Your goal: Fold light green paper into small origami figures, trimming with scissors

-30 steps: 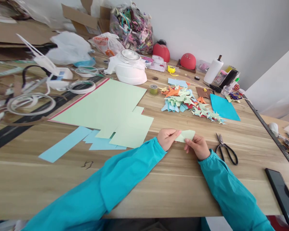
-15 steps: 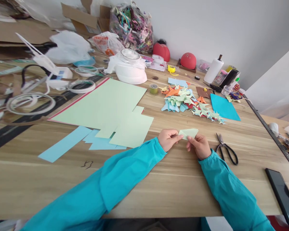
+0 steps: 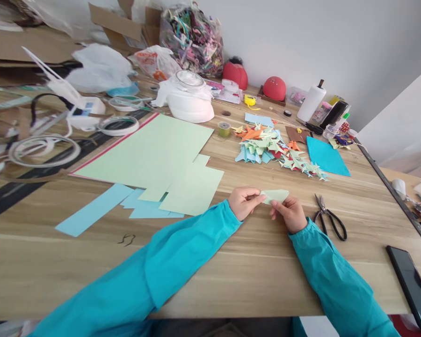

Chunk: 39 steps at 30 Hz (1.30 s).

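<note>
My left hand (image 3: 243,202) and my right hand (image 3: 289,213) both pinch a small folded piece of pale green paper (image 3: 275,195) just above the wooden table (image 3: 231,276). The fingers of each hand are closed on the paper's ends, the left at its left tip, the right along its lower edge. Both arms wear teal sleeves. Large pale green sheets (image 3: 154,157) and light blue strips (image 3: 94,209) lie to the left of my hands. A heap of folded paper cranes (image 3: 270,147) in green, blue, orange and red sits behind them.
Black scissors (image 3: 328,216) lie right of my right hand, a dark phone (image 3: 412,285) at the table's right front edge. A teal sheet (image 3: 324,157), white jar (image 3: 189,98), tape rolls (image 3: 119,125), plastic bags and cardboard crowd the back and left.
The green paper has become narrower and more folded between my fingers. My hands stayed at the same spot, with the fingers shifting slightly along the paper.
</note>
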Each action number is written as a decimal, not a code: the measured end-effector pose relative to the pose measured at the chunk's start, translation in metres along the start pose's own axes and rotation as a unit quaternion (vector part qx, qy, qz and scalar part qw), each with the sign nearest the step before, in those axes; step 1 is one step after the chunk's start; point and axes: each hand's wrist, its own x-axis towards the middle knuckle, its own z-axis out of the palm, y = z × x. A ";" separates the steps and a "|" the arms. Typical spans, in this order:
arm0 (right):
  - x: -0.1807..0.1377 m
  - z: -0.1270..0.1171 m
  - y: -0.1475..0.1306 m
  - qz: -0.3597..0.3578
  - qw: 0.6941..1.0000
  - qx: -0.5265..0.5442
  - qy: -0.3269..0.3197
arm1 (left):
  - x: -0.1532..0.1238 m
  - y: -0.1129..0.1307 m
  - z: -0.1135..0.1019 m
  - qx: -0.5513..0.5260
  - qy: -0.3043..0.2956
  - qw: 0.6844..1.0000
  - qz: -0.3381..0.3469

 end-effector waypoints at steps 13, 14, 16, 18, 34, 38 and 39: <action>0.000 0.000 0.001 -0.014 0.999 -0.003 0.039 | -0.002 -0.001 0.001 -0.017 0.012 0.997 0.071; 0.000 0.000 0.000 -0.013 0.999 -0.006 0.043 | -0.002 -0.002 0.002 -0.017 0.012 0.997 0.072; 0.000 0.001 -0.003 -0.012 0.999 -0.005 0.046 | -0.002 -0.003 0.002 -0.022 0.011 0.997 0.074; 0.000 0.002 -0.004 -0.010 0.999 -0.001 0.047 | -0.003 -0.004 0.002 -0.029 0.011 0.996 0.079; 0.002 0.000 0.004 -0.002 0.999 0.013 0.042 | -0.004 0.001 -0.001 -0.112 0.003 0.993 0.027; 0.002 -0.001 0.004 -0.007 0.999 0.003 0.033 | -0.002 0.001 0.001 -0.099 0.013 0.995 0.029; 0.001 -0.001 0.003 -0.009 1.000 -0.002 0.030 | -0.002 0.001 0.002 -0.097 0.018 0.995 0.030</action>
